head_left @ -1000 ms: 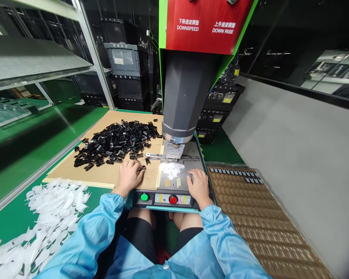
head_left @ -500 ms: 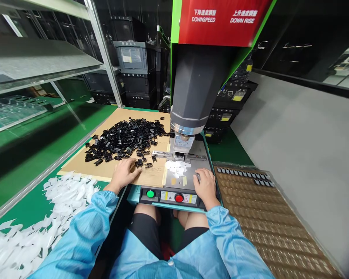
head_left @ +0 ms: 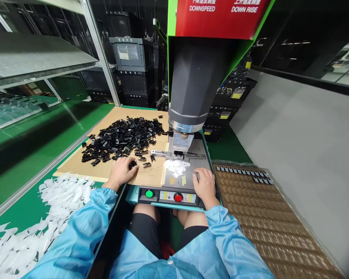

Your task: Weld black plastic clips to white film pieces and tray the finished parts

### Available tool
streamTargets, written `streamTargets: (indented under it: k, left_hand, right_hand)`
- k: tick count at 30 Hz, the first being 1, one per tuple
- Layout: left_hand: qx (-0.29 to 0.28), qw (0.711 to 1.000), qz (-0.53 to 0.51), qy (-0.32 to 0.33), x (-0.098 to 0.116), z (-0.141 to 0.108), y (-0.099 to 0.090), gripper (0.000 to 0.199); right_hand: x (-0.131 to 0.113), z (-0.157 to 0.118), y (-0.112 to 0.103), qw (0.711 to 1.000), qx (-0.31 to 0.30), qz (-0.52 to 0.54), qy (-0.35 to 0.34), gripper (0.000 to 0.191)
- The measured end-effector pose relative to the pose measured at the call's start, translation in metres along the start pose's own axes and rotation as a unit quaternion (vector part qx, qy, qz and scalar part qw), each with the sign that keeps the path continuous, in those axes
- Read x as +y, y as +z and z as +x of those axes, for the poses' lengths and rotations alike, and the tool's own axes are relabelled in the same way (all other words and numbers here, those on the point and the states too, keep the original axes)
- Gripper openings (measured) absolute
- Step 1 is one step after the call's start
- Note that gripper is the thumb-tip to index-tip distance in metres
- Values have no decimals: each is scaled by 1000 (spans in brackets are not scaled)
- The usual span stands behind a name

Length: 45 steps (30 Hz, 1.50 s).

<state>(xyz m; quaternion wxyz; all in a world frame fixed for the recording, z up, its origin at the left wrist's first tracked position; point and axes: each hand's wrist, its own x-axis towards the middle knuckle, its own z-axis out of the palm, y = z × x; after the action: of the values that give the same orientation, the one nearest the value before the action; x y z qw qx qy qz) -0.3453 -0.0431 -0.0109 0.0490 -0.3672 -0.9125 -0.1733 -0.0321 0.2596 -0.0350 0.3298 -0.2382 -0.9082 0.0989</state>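
My left hand [head_left: 122, 171] is closed round a small black plastic clip-shaped part [head_left: 132, 165] at the front of the cardboard sheet [head_left: 145, 180]. A big heap of like black parts [head_left: 122, 136] lies behind it, with a few loose ones just right of my fingers. My right hand [head_left: 205, 184] rests at the right of the grey metal plate [head_left: 196, 147], fingers curled; a small dark piece [head_left: 197, 176] shows between thumb and forefinger, too small to name. Left of that hand lie white film pieces [head_left: 177, 167]. A black part [head_left: 178, 153] sits under the press head [head_left: 182, 141].
The red and green press [head_left: 215, 23] rises over the plate. On its front panel are a green button [head_left: 149, 193] and a red button [head_left: 178, 197]. White film pieces [head_left: 66, 193] lie at left. A brown tray [head_left: 258, 209] with several grey parts is at right.
My left hand has closed on a black part and drawn it slightly left and toward me. My right hand stays in place. The whole view has shifted a little.
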Motion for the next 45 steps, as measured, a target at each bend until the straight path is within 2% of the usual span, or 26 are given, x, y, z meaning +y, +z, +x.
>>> streamTargets:
  k: [5,9,12,16,18,20,23,27,30,33,35,37,40,41,45]
  left_hand:
    - [-21,999,16,26,-5,4,-4,49]
    - [43,999,-21,24,1,8,-3,55]
    - [83,991,-94,49,29,20,2,49]
    - [24,968,-216,127,101,45,23,47]
    - [-5,954,-272,125,136,58,37,48]
    - [-23,940,-320,118,161,70,50,45]
    - [-41,921,-368,122,178,83,63,30]
    - [-50,909,-399,106,181,93,67,20]
    - [-51,898,-428,87,180,94,65,21]
    - [-41,885,-461,57,180,85,64,30]
    - [-39,871,-488,35,179,71,63,41]
    - [-47,834,-550,7,179,50,63,51]
    - [-79,752,-654,-29,180,8,60,58]
    - [-90,733,-674,-35,180,-7,59,58]
    - [-113,699,-705,-41,182,-56,51,54]
  right_hand:
    - [-1,-2,-2,1000,2,11,9,21]
    - [-1,6,-12,999,-8,44,12,23]
    - [-8,31,-14,997,-22,77,8,27]
    - [-25,78,6,992,-66,89,53,37]
    - [-32,96,20,987,-105,78,94,40]
    - [-37,107,32,983,-130,69,112,40]
    - [-37,113,42,983,-130,74,102,34]
    - [-35,119,43,979,-132,95,119,17]
    - [-35,121,44,972,-125,128,155,13]
    - [-36,113,46,957,-98,203,181,11]
    - [-39,101,46,937,-73,275,201,17]
    - [-44,83,44,907,-38,362,215,28]
    - [-57,49,35,855,-9,475,208,38]
    - [-64,37,30,841,-10,500,204,40]
    - [-90,-3,8,818,-26,537,204,39]
